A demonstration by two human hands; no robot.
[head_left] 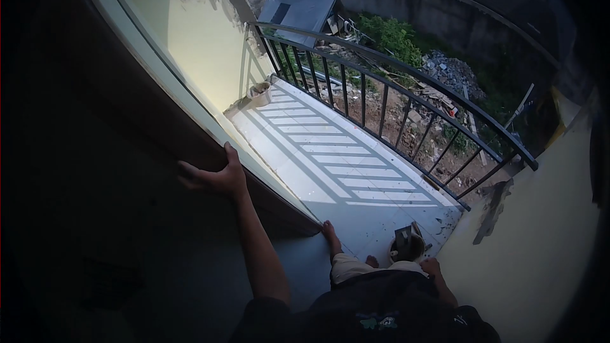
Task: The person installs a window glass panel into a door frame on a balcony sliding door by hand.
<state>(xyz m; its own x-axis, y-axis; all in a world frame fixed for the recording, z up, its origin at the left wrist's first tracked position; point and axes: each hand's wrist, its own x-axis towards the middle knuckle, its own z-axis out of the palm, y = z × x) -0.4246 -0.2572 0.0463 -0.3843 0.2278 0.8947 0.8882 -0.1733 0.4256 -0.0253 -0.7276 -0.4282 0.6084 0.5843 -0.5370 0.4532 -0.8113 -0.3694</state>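
Observation:
My left hand point(219, 176) is raised against the dark frame point(279, 211) of the doorway, its thumb and fingers spread apart. Low on the right, beside my thigh, my right hand point(431, 268) looks curled closed. What its fingers hold, if anything, is hidden. Close to that hand, on the tiled floor, stands a bucket point(416, 249). A flat, dark tool point(403, 241), perhaps a trowel, sticks up out of the bucket. Its contents are too dim to make out.
A black metal railing point(364, 98) edges the balcony floor point(318, 146), which is striped with its shadow. A second bucket point(259, 94) stands in the far left corner. Yellowish walls point(546, 216) flank the balcony. Rubble point(451, 73) and plants lie beyond the railing. Small debris dots the tiles.

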